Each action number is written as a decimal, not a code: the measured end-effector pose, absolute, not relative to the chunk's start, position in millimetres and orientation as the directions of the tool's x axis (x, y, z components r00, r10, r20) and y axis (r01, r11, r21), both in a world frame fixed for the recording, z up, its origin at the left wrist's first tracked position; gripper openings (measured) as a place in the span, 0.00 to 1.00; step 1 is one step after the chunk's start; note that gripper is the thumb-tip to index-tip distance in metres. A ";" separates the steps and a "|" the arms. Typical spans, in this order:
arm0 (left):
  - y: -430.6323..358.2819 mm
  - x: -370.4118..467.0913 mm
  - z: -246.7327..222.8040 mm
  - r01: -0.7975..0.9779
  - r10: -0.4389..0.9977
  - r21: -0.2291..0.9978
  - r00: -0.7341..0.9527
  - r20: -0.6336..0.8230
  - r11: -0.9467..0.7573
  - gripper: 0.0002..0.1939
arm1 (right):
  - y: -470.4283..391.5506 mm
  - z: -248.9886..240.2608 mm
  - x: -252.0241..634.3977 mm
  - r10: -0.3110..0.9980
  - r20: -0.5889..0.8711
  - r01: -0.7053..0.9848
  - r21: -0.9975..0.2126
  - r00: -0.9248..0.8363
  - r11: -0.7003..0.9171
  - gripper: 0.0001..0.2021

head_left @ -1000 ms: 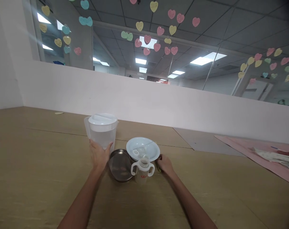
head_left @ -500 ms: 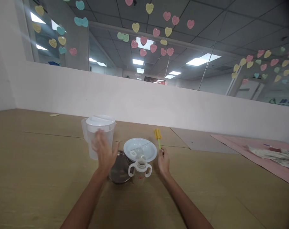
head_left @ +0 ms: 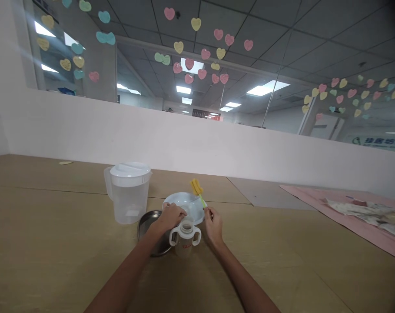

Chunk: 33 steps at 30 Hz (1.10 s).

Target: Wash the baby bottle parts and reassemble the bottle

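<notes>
In the head view my right hand (head_left: 213, 222) is closed round the green handle of a bottle brush (head_left: 196, 187), whose yellow sponge head points up and left over the far rim of a white bowl (head_left: 202, 213). My left hand (head_left: 173, 216) reaches over the bowl's left side with its fingers curled down. Clear plastic pieces lie in the bowl by those fingertips; whether they are gripped is hidden. Just in front of the bowl stands a clear baby bottle (head_left: 184, 239) without a lid, with two white handles. A steel dish (head_left: 147, 217) sits partly under my left forearm.
A lidded clear pitcher (head_left: 130, 200) stands on the left of the wooden table (head_left: 70, 243). On the right, a pink mat (head_left: 314, 198) carries crumpled pale cloth or paper. A white wall with windows above closes off the back.
My left hand has moved from in front of the pitcher right to the bowl. My right hand has shifted slightly left, tilting the brush head left over the bowl. The view has turned slightly.
</notes>
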State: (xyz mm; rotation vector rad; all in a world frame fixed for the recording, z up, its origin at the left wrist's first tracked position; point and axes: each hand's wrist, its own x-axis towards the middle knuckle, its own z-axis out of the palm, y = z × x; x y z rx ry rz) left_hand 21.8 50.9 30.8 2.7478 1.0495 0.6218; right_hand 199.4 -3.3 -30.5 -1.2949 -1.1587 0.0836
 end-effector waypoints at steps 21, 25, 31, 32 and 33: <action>33.3 -1.5 22.8 -0.591 0.953 0.803 0.280 0.119 0.073 0.08 | -15.1 -31.0 194.3 0.629 0.738 0.757 -0.550 0.243 0.353 0.23; 33.1 1.6 20.3 -0.639 0.936 0.767 0.302 0.179 0.060 0.16 | -16.4 -31.6 191.6 0.621 0.763 0.782 -0.494 0.180 0.380 0.23; 32.0 1.7 16.4 -0.557 0.966 0.827 0.160 0.203 -0.082 0.25 | -19.4 -27.2 190.2 0.640 0.756 0.757 -0.495 0.134 0.426 0.23; 31.8 1.0 16.6 -0.548 0.969 0.831 0.143 0.202 -0.093 0.26 | -19.7 -26.7 190.6 0.645 0.753 0.751 -0.501 0.132 0.430 0.23; 31.6 0.4 17.0 -0.542 0.971 0.834 0.128 0.202 -0.102 0.26 | -19.9 -26.2 191.2 0.648 0.750 0.746 -0.506 0.133 0.433 0.22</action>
